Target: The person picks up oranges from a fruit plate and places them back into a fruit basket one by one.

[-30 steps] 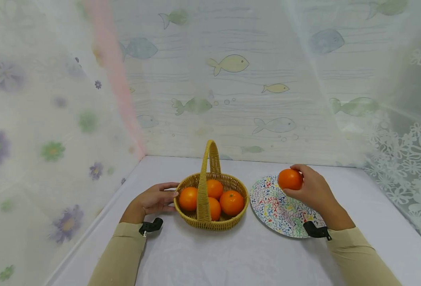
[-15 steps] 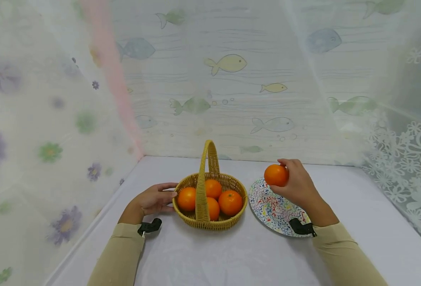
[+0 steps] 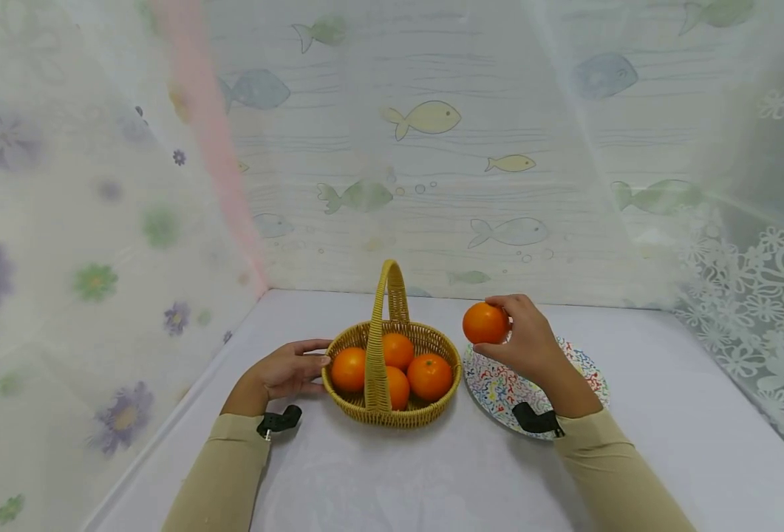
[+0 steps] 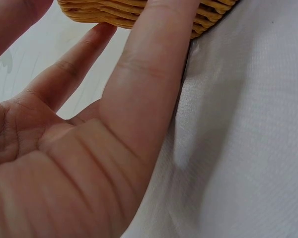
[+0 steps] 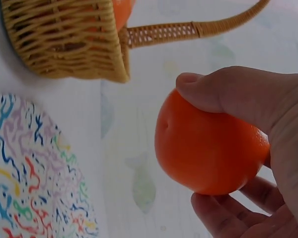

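Observation:
My right hand (image 3: 528,341) holds an orange (image 3: 485,324) between thumb and fingers, raised above the left back part of the plate, to the right of the basket. In the right wrist view the thumb lies on one side of the orange (image 5: 208,144) and fingertips support the other. A yellow wicker basket (image 3: 394,420) with a tall handle contains several oranges (image 3: 429,377). At its left side, my left hand (image 3: 288,373) touches the rim with fairly straight fingers. The left wrist view shows these fingers reaching the basket's woven wall (image 4: 107,11); some fingertips are out of sight.
Beneath the right hand and forearm lies a round plate (image 3: 498,391) with a multicoloured squiggle pattern. A white cloth (image 3: 392,480) covers the table. Sheer curtains (image 3: 431,185) printed with fish and flowers stand behind and at both sides.
My right hand has carried the orange leftward from over the plate's middle towards the basket, also slightly farther back. The left hand and the basket have stayed in place.

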`<state>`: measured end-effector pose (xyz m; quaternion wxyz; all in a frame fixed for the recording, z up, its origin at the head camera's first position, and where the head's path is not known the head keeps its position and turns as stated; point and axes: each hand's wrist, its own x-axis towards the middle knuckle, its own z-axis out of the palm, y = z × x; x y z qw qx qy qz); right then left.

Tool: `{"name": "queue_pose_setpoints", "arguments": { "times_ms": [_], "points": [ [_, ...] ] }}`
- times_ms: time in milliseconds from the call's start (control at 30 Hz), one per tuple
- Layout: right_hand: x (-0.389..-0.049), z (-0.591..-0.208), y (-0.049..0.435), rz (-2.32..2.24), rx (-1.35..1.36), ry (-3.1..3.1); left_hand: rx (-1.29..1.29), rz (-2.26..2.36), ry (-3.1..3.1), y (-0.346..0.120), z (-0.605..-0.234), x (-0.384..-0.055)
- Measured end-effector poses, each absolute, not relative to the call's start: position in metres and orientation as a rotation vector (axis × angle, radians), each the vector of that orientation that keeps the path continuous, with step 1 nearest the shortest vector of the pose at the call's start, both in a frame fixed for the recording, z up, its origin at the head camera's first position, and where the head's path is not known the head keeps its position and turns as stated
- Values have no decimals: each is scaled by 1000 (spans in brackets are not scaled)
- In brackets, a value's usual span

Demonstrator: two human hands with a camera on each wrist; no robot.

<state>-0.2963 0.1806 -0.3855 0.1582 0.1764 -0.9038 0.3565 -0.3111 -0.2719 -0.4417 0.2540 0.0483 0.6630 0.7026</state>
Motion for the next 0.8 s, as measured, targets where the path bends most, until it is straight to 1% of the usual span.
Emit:
{"name": "queue_pose_setpoints", "arguments": {
  "times_ms": [500,800],
  "points": [
    [-297,-381,139,1076,653,-2556,98,1899,1823,-272,-445,-314],
    [-298,-393,126,1101,766,-2479,108,1902,1816,-273,-445,-314]
  ]
}}
